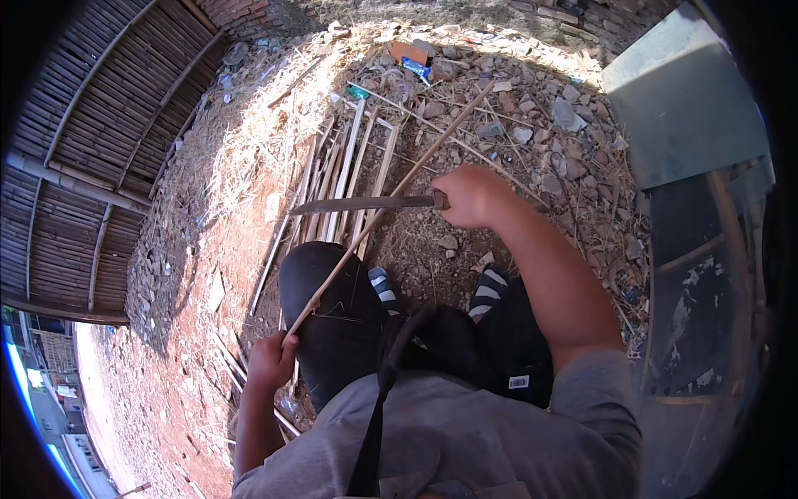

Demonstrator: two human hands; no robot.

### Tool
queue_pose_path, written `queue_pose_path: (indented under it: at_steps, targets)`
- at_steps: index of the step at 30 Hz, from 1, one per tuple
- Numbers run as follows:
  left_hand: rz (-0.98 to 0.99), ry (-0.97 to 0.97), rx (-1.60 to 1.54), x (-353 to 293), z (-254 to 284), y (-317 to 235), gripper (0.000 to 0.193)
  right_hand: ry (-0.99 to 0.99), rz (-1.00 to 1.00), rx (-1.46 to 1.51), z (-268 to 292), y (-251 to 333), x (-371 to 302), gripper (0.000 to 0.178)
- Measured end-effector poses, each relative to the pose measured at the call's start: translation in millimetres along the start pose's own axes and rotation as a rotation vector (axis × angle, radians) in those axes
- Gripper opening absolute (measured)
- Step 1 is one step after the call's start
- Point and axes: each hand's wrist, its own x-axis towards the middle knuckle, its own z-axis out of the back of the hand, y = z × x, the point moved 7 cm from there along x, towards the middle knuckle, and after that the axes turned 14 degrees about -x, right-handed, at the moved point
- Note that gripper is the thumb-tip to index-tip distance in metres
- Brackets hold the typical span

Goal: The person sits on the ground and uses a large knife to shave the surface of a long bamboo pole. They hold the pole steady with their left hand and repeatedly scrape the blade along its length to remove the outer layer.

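A long thin bamboo stick (391, 195) slants from lower left up to upper right, resting across a dark-clad knee. A long knife (362, 203) lies level, its blade crossing the stick.

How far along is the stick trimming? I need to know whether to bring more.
A pile of pale trimmed strips already lies on the ground ahead of the knees. In hand: the left hand grips one long thin stick resting across the left knee, while the right hand holds a long knife with its blade against it. Loose sticks lie by the left arm; whether they are untrimmed is unclear.
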Motion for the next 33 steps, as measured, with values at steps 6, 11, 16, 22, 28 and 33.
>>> queue_pose_path:
  at_steps: [6,11,16,22,28,33]
  targets:
    - [-0.068,-0.052,0.027,3.7,-3.2,-5.3,0.043,-0.125,-0.275,0.332,-16.4,-102.6,12.1,0.037]
    - [-0.04,-0.041,0.069,0.8,5.3,-7.9,0.044,-0.208,-0.29,0.334,-14.4,-104.1,9.2,0.034]
    - [-0.035,-0.031,-0.009,3.5,-3.7,-9.1,0.046,-0.233,-0.147,0.178,14.3,-63.6,-12.0,0.031]
    - [-0.042,-0.018,-0.013,3.7,-2.4,-9.5,0.047,-0.183,0.112,-0.022,15.0,-7.9,-14.5,0.024]
    - [0.026,0.005,-0.04,7.5,-2.3,-4.0,0.048,-0.28,-0.239,0.326,1.9,-89.6,1.8,0.041]
    - [0.063,0.022,-0.065,8.5,-5.6,0.3,0.051,-0.266,-0.193,0.313,9.5,-63.7,-0.8,0.05]
